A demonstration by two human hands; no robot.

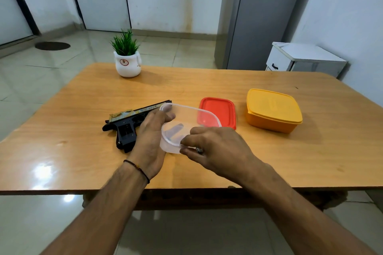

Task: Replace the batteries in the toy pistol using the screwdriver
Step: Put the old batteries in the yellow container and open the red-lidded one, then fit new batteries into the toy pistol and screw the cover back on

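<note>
The person stands at the near edge of a wooden table (83,151), both bare arms reaching over it. The two hands are close together on a clear plastic tub (186,106) that sits open near the middle of the table.

The left hand (152,136) is on the tub's left side, its fingers curled over the far-left rim. A dark thread (137,168) circles that wrist. The right hand (217,147) comes in from the right, and its fingertips pinch the tub's near rim. Something small and shiny shows under those fingers, but I cannot tell what it is. Through the tub's wall I see dark shapes (176,130) lying on its bottom, too blurred to name.

The pistol (124,125) lies flat on the table just left of the tub and touches neither hand that I can see. It is black with a gold slide. Its muzzle points away to the right and passes behind the left hand and the tub's far corner, while its grip points toward the person.

A red lid (219,109) lies flat just behind the tub on the right. Further right, well apart, stands a yellow box (273,109) with its lid on. A small plant (126,58) in a white pot stands by the far edge.
</note>
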